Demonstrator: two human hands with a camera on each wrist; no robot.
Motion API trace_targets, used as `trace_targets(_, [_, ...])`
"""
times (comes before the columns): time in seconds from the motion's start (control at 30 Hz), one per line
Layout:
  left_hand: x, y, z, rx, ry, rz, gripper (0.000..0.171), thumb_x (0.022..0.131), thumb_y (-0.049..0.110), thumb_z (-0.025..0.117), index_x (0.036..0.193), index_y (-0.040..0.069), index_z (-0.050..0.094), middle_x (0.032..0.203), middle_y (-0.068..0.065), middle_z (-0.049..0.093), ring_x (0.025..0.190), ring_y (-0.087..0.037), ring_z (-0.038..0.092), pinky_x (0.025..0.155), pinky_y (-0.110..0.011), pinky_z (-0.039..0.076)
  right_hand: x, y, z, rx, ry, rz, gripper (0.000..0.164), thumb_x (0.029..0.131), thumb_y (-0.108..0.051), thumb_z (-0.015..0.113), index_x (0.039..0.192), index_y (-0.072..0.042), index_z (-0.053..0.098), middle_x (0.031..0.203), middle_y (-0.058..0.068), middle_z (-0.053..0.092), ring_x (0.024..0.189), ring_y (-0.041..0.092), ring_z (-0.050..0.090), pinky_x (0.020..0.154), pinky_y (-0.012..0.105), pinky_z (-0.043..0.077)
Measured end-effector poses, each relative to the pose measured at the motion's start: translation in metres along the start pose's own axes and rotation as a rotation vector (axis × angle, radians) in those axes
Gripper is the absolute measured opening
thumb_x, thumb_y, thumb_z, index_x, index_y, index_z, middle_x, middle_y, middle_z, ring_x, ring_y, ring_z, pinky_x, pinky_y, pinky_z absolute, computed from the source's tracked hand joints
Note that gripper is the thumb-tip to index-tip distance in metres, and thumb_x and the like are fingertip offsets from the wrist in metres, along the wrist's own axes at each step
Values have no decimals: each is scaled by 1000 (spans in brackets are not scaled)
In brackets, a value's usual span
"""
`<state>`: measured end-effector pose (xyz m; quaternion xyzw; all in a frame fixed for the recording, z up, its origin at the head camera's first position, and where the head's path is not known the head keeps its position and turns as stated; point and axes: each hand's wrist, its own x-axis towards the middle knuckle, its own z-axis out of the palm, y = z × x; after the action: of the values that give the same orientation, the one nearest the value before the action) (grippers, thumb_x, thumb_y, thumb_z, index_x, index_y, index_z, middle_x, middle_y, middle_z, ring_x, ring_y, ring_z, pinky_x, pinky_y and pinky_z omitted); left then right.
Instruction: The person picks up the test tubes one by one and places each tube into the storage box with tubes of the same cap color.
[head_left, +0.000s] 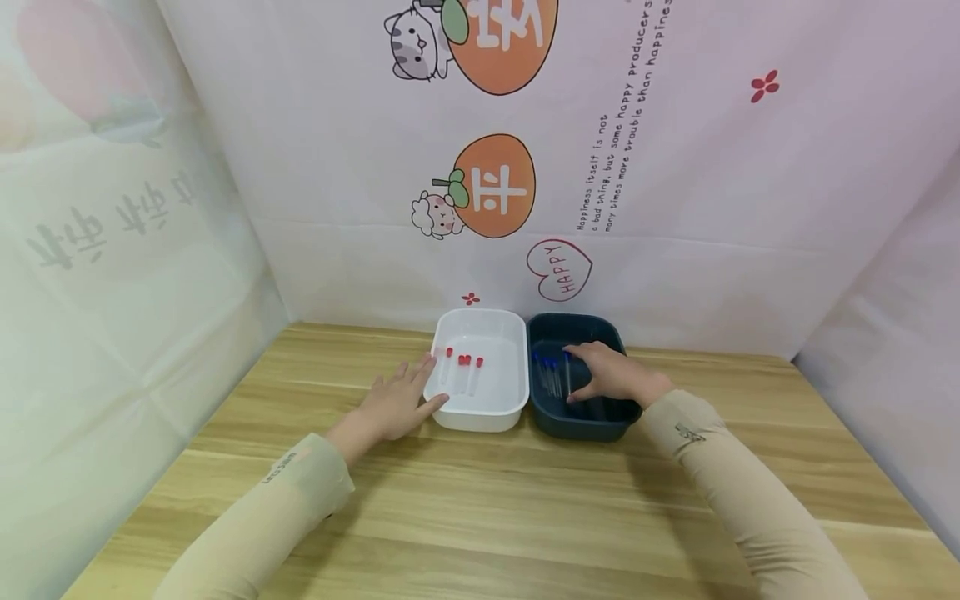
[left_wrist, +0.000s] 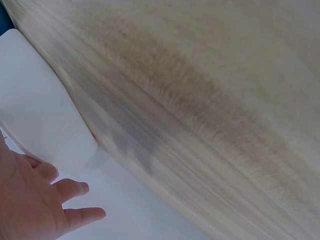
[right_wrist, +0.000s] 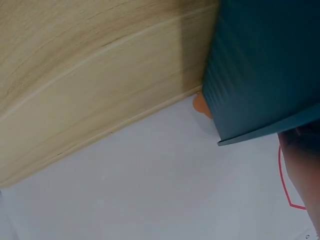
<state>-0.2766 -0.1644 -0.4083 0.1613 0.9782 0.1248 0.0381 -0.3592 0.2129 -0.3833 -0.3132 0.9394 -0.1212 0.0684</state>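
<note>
A white plastic bin [head_left: 483,421] holds several clear tubes with red caps [head_left: 465,360]. My left hand [head_left: 396,404] is at its left side, fingers spread, the thumb by the near rim; nothing is held. In the left wrist view, that hand [left_wrist: 30,200] appears palm-side beside the white wall. Inside the dark teal bin [head_left: 581,429] lie several clear tubes with blue caps [head_left: 550,363]. My right hand [head_left: 613,371] reaches into this bin and spans one blue-capped tube [head_left: 567,375], fingertips at the cap and thumb at the lower end. The right wrist view mostly hides that grip behind the bin wall.
Both bins stand side by side on a wood-grain table [head_left: 480,508], close to its back edge. A printed white cloth [head_left: 675,283] hangs right behind them, with more cloth along the left and right sides.
</note>
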Motion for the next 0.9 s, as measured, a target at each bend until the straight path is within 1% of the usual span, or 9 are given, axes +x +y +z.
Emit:
trace_targets(0.3, [1, -1, 1, -10, 8, 0, 82, 106, 59, 39, 165, 9, 14, 171, -8, 14, 152, -45, 17, 114, -74, 16, 9, 7, 3, -14, -19, 19, 91, 84, -37, 86, 149, 11, 43, 146, 34, 47, 136, 49, 42, 112, 61, 36])
trace_targets(0.53, [1, 0, -1, -13, 13, 1, 82, 106, 59, 39, 165, 8, 15, 171, -9, 14, 152, -46, 17, 113, -75, 16, 14, 9, 1, -37, -57, 26, 90, 84, -36, 86, 148, 12, 43, 147, 35, 44, 136, 51, 41, 111, 61, 37])
trace_targets(0.77, [2, 0, 0, -14, 18, 4, 82, 106, 59, 40, 165, 7, 16, 170, -10, 15, 152, -46, 17, 113, -75, 17, 16, 9, 1, -25, -117, 54, 89, 85, -31, 86, 148, 12, 42, 147, 35, 43, 135, 50, 41, 112, 59, 37])
trace_targets(0.9, [0, 0, 2, -13, 8, 3, 82, 106, 58, 41, 165, 7, 16, 170, -10, 16, 152, -46, 17, 113, -75, 17, 18, 8, 3, -25, -132, 55, 89, 85, -32, 86, 148, 13, 42, 147, 36, 42, 136, 50, 41, 112, 59, 37])
